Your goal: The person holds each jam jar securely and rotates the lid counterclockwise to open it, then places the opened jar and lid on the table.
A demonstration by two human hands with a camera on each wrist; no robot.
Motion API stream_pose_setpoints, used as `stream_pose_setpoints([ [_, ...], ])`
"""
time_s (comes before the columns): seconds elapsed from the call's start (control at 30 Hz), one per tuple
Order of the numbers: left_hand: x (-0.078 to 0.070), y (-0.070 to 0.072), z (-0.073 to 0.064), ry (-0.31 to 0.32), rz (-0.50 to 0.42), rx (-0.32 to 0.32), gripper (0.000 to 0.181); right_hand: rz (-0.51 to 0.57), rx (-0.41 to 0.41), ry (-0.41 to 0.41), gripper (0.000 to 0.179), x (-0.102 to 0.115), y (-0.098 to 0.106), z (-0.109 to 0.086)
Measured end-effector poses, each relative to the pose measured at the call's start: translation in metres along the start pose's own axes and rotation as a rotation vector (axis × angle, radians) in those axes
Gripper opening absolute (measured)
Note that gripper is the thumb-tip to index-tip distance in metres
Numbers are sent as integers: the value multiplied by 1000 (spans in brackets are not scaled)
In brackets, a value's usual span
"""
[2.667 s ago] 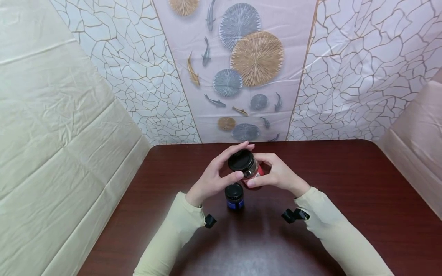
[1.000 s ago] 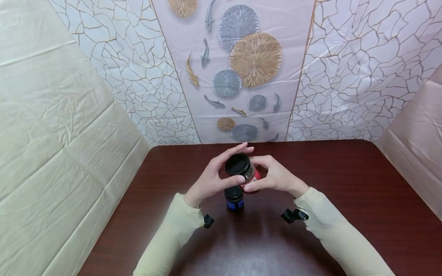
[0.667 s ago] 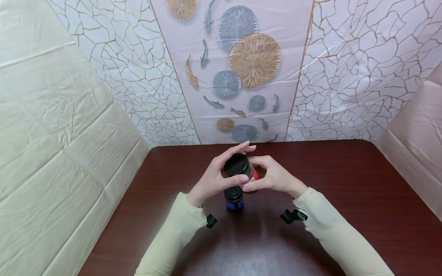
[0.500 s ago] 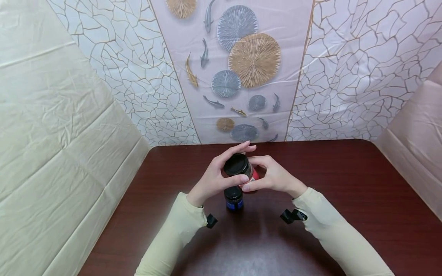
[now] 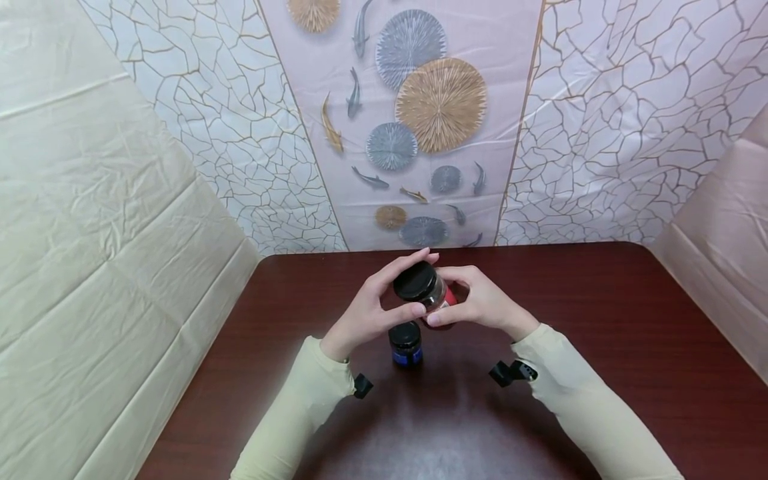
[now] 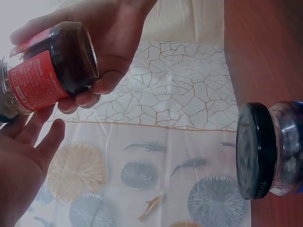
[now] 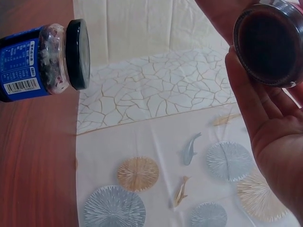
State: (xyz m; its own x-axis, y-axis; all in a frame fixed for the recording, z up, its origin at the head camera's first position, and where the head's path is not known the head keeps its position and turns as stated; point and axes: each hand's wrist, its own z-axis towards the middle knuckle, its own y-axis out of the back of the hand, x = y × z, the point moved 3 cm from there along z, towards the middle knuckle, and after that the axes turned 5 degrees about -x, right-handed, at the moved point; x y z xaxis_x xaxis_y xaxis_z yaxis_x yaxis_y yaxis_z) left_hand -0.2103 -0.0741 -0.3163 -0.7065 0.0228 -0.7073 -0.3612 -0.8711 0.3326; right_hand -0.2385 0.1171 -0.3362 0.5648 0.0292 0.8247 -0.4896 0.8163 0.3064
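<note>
A glass jar with a red label [image 6: 35, 80] and a black lid [image 5: 415, 281] is held up, tilted, between the two hands. My left hand [image 5: 375, 307] has its thumb at the near side of the lid and its fingers round the far side. My right hand [image 5: 483, 303] grips the jar's body lower down, thumb in front and index finger behind. Dark contents show through the jar's base [image 7: 269, 45] in the right wrist view. A second jar, blue-labelled [image 7: 23, 64] with a black lid [image 5: 405, 335], stands upright on the table just below and nearer.
The dark red-brown table [image 5: 588, 320] has a rounded far edge against a patterned cloth backdrop [image 5: 390, 80]. Plain cloth hangs at the left [image 5: 120, 233] and right [image 5: 714, 233]. Black wrist-camera mounts [image 5: 510, 373] hang below both sleeves.
From half a second ago, both hands and the red-labelled jar have shifted slightly up and away, showing more of the blue-labelled jar's lid. The blue-labelled jar stays in place.
</note>
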Motion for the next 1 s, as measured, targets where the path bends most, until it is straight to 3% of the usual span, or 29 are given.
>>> stream_pose_setpoints([
  [0.67,0,9,-7,29,109,-37,64,40,-4,-18,48,3,5,-3],
  [1.0,-1,7,-5,-1,72,-9,67,42,43,-6,45,2,-2,-2],
])
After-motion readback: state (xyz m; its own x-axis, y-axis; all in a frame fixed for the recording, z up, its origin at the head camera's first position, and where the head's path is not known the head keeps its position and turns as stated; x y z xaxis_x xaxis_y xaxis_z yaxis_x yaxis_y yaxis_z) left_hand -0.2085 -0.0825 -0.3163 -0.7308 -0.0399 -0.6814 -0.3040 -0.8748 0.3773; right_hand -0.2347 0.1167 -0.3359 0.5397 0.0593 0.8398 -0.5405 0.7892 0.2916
